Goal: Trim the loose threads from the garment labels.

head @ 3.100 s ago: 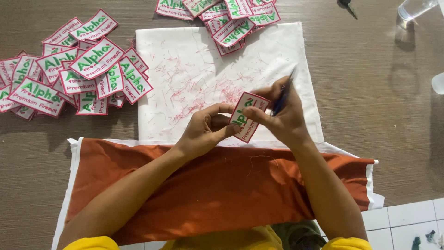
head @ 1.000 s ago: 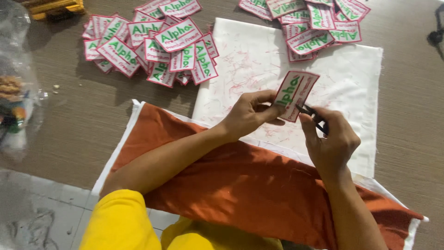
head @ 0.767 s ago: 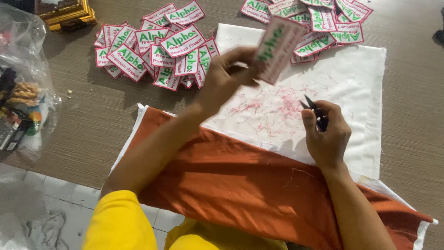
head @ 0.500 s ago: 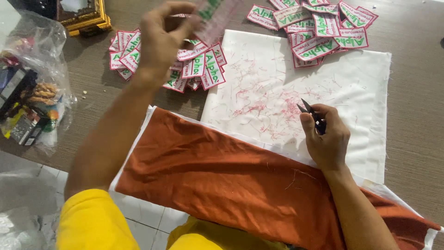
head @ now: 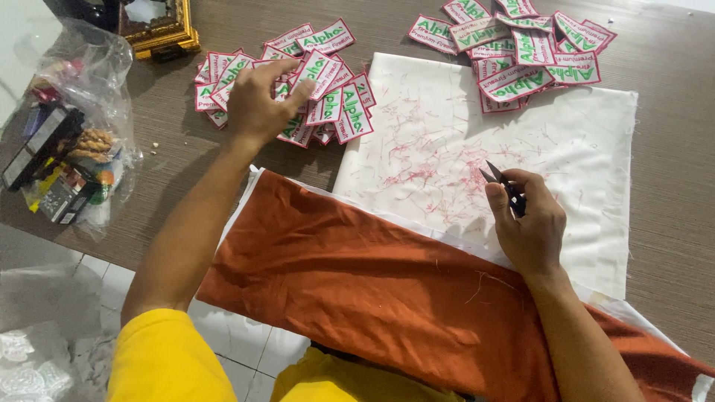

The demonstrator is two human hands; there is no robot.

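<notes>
My left hand point(head: 262, 100) lies palm down, fingers spread loose, on the near pile of embroidered patches point(head: 313, 89): white rectangles, red borders, green lettering, heaped and overlapping on the brown table point(head: 670, 208). I grip none of them; the fingertips rest on the topmost ones. My right hand point(head: 530, 223) is curled closed around small black thread snips point(head: 500, 181), blades pointing up and away, resting on the white cloth point(head: 581, 149), which is littered with red thread clippings point(head: 428, 171). A second pile of patches point(head: 521, 48) sits at the cloth's far edge. Orange fabric point(head: 357, 283) covers my lap. A plastic bag point(head: 74, 126) of oddments lies far left.
</notes>
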